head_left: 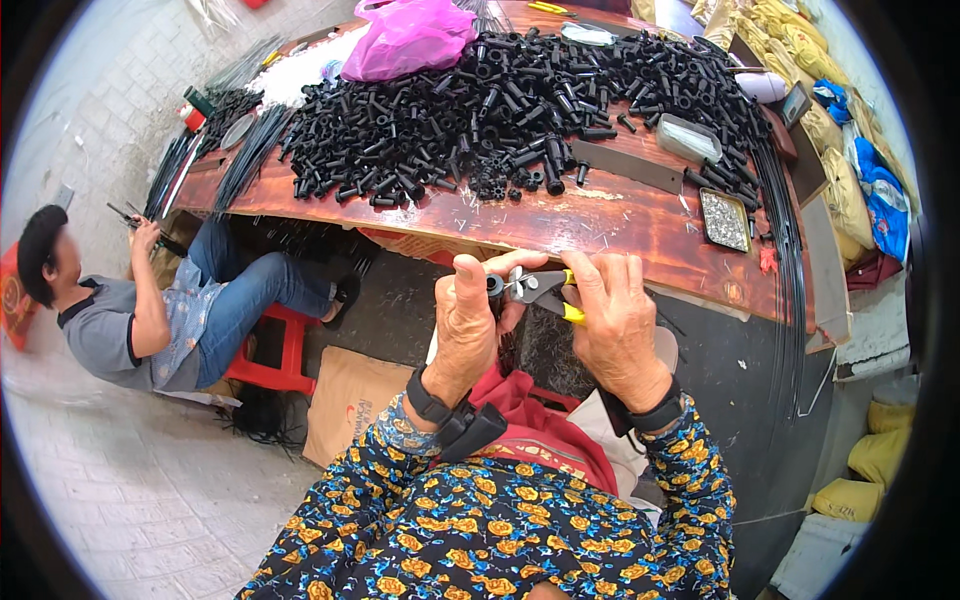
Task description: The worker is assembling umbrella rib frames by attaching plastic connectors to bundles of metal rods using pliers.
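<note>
A dark long-sleeved shirt (pixel 500 535) carries a yellow-orange rose and blue leaf print, and just beyond its cuffs (pixel 405 430) the left hand (pixel 465 325) wears a black wristband (pixel 427 398) with what may be a small black box (pixel 474 432), the right hand (pixel 615 325) another black wristband (pixel 660 406).

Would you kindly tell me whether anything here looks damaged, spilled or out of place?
The red tabletop looks worn, with pale patches beside the long flat strip, and small white scraps lie loose nearby. The crumpled pink bag also looks out of place, at the back of the black parts.
</note>
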A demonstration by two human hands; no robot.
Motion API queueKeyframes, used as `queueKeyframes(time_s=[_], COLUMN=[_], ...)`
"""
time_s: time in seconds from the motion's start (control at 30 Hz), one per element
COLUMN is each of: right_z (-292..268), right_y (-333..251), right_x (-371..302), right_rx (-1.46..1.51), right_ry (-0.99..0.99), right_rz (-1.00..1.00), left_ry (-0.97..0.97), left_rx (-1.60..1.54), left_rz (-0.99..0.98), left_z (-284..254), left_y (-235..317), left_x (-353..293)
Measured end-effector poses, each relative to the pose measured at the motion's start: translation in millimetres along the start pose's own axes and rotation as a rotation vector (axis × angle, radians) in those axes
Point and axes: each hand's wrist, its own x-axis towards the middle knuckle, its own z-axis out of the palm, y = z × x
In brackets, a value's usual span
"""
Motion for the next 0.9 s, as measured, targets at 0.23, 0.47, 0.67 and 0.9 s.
queueKeyframes(time_s=[0.23,0.47,0.67,0.9], right_z=[-39,-56,-71,-55], right_y=[49,41,34,43], right_x=[32,23,7,-9], right_rx=[0.688,0.779,-0.004,1.242], right_ry=[-0.740,-1.158,-0.225,-1.372], right_rz=[-0.015,0.271,-0.241,0.495], left_ry=[-0.235,-0.358,-0.320,-0.577], left_rx=[0.097,0.095,0.086,0.100], left_rz=[0.053,-0.110,-0.036,-0.006], left_z=[-8,-6,6,3], left_y=[2,7,10,10], left_x=[-1,-4,2,2])
